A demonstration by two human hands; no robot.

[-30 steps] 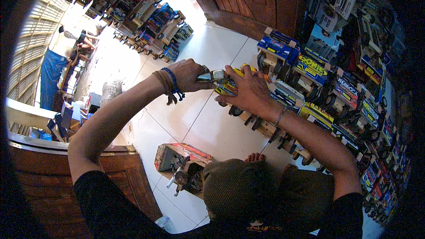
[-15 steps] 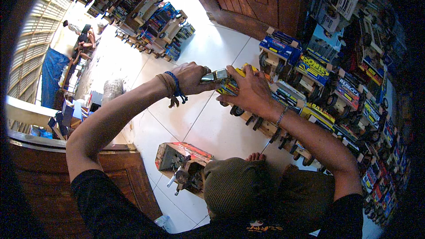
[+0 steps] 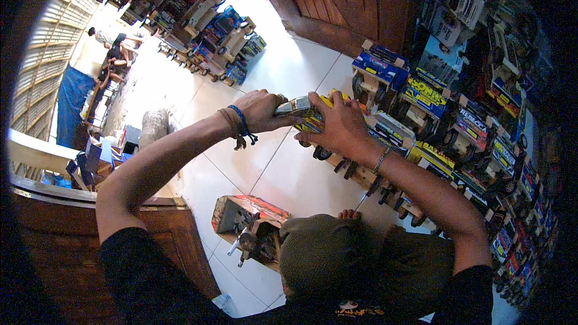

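Note:
My left hand (image 3: 262, 110) is closed round a boxy, shiny silver metal tool (image 3: 293, 106) whose exact kind I cannot make out. The tool's end meets a small yellow printed toy truck part (image 3: 310, 124). My right hand (image 3: 343, 121) grips that part from the right, thumb and fingers on either side of it. Both hands are held together over the white tiled floor (image 3: 265, 159), and the palms and contact point are partly hidden. Nearer to me, an open box with a red printed side (image 3: 265, 206) holds several dark and metal tools (image 3: 250, 242).
Rows of wooden toy trucks with printed sides (image 3: 430, 93) fill the right side. More toy trucks (image 3: 223, 33) stand at the far left. Brown wooden doors (image 3: 337, 0) stand ajar ahead and at lower left. Outside the opening, people (image 3: 117, 54) sit by a blue tarp (image 3: 75, 105).
My left hand and forearm have shifted slightly to the right, and the silver tool has tilted a little against the yellow truck part. My right hand keeps almost the same place.

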